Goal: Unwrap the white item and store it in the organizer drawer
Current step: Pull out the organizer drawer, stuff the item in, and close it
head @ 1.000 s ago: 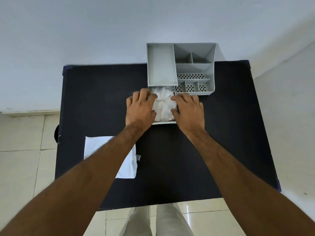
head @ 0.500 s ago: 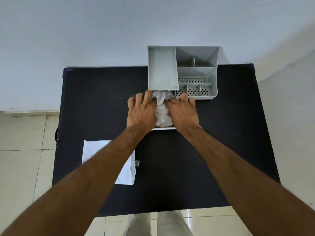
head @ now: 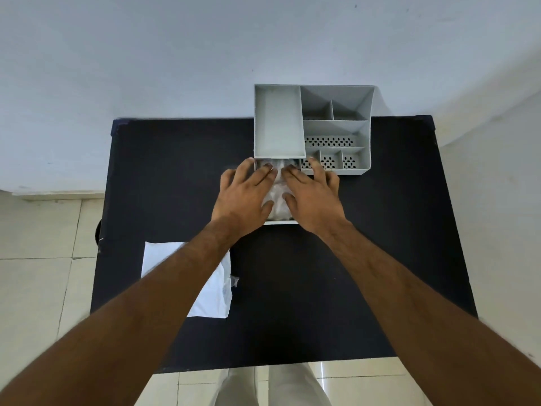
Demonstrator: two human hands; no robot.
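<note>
A grey desk organizer (head: 336,127) stands at the back of the black table (head: 380,259). Its drawer (head: 281,221) is pulled out toward me from under the left compartment. A crumpled white item (head: 278,197) lies inside the drawer. My left hand (head: 244,197) lies flat on the item's left side, fingers spread. My right hand (head: 311,197) lies flat on its right side. Both palms press down on it, and the fingertips reach the organizer's front. Most of the item is hidden under my hands.
A flat white wrapper (head: 216,294) with a bit of clear plastic lies on the table's near left, partly under my left forearm. A pale wall rises behind the table, and tiled floor shows to the left and below.
Both hands have slid forward over the white item toward the organizer and flattened, pushing it deeper into the drawer. The view has shifted slightly.
</note>
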